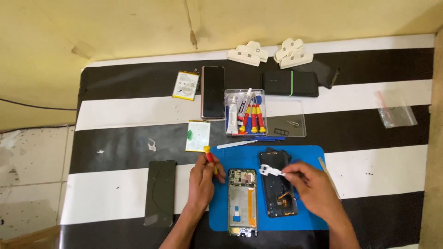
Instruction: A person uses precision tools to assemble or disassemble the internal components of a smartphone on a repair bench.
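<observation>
My left hand (201, 182): curled shut around a red screwdriver (210, 158) with a yellow cap, just left of the opened phone frame (242, 201).
My right hand (314, 186): fingertips pinched on a small white plastic piece (270, 171), held over the black back cover (277, 189) right of the frame.
Landmark: the frame lies on the blue mat (310, 157), circuit board exposed on top, orange strip along its right side.
Hard to tell: what the white piece is; the frame's bottom edge is cut off.
</observation>
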